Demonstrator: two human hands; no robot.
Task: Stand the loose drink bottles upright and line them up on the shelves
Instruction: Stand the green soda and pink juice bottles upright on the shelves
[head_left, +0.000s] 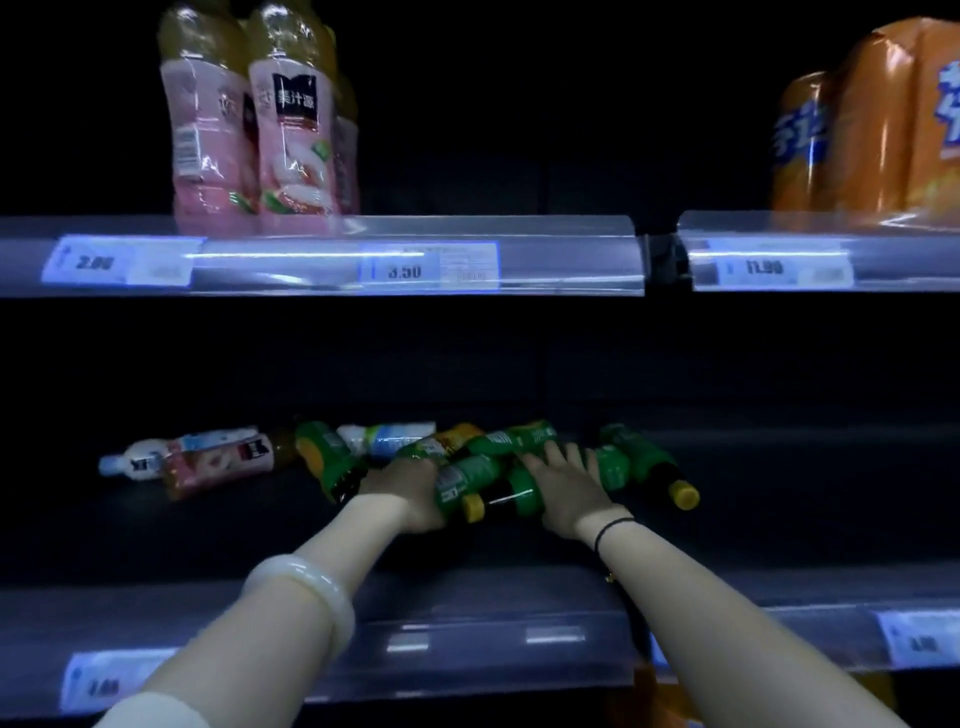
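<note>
Several loose bottles lie on their sides in a heap on the dark lower shelf (779, 519). Most are green-labelled bottles (493, 441) with yellow caps; a pink-labelled bottle (208, 465) and a white-capped one (395, 436) lie to the left. My left hand (410, 488) grips the green bottle (460, 488) at the front of the heap, its yellow cap pointing toward me. My right hand (566, 486) rests palm down on the green bottles beside it, fingers spread. Another green bottle (649, 465) lies at the right of the heap.
On the upper shelf (467, 228) stand shrink-wrapped pink juice bottles (260, 130) at the left and large orange soda bottles (883, 130) at the right. Clear price rails (519, 639) with tags run along both shelf fronts. Both shelves are dark behind the bottles.
</note>
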